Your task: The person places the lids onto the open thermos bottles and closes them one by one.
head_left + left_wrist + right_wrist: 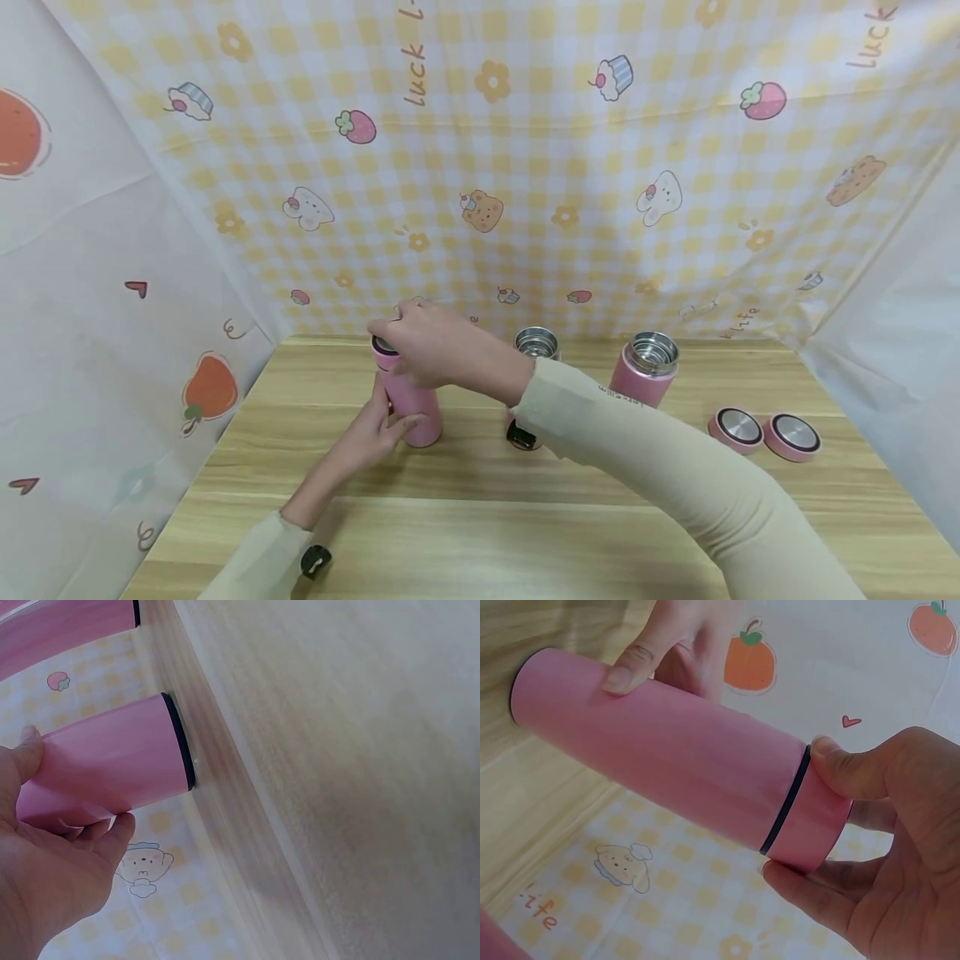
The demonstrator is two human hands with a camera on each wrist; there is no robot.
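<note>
A pink thermos bottle (414, 403) stands on the left part of the table, near its back edge. My left hand (375, 429) holds the lower body, thumb on one side and fingers on the other. At the top, my right hand (433, 343) grips the pink lid (811, 817), which sits on the bottle. In the right wrist view a dark ring shows between lid and body. The left wrist view shows the left hand (64, 874) around the bottle's body, with its black base on the wood.
Two lidless pink thermoses, one in the middle (537, 340) partly behind my right forearm and one further right (643, 385), show steel mouths. Two pink lids, a left one (738, 428) and a right one (793, 438), lie on the wooden table (480, 542). A patterned cloth (525, 167) hangs behind.
</note>
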